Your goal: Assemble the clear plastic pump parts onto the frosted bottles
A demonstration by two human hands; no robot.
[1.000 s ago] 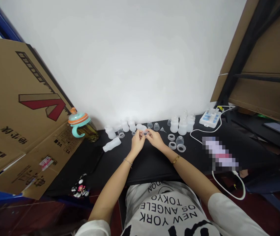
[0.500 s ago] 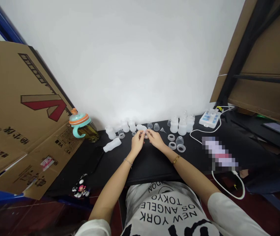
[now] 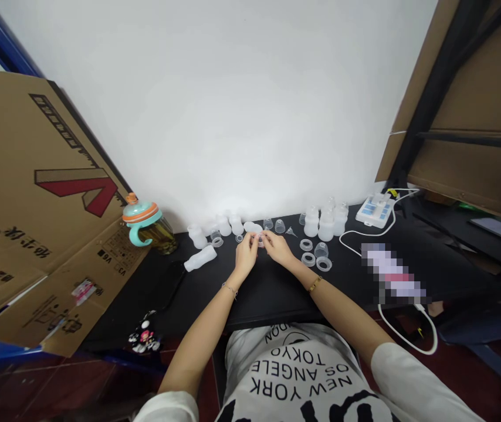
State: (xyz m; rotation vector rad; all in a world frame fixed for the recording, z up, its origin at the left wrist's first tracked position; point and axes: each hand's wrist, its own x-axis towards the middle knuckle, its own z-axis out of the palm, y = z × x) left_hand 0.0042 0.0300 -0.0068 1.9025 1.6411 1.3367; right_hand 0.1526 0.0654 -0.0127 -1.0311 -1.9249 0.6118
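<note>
My left hand (image 3: 246,253) and my right hand (image 3: 278,248) meet above the black table, fingers pinched on a small clear bottle collar ring (image 3: 261,240). Fingertips cover much of the ring, so whether a teat sits in it cannot be made out. Just behind the hands lies a white bottle (image 3: 253,227). Clear domed caps (image 3: 280,226) and a small teat (image 3: 291,232) rest behind my right hand. Several loose collar rings (image 3: 308,259) and a clear cap (image 3: 321,250) are to its right. Left of my left hand, a milky bottle (image 3: 200,258) lies on its side.
Capped bottles (image 3: 326,225) stand at the back right, and open bottles (image 3: 197,236) at the back left. A teal-lidded jug (image 3: 151,225) and a cardboard box (image 3: 57,205) are on the left. A power strip (image 3: 374,210) with a white cable and a blurred phone (image 3: 393,272) are on the right.
Both hands stay in nearly the same place with the ring between them; only a slight shift of the fingers shows. The other things lie as before.
</note>
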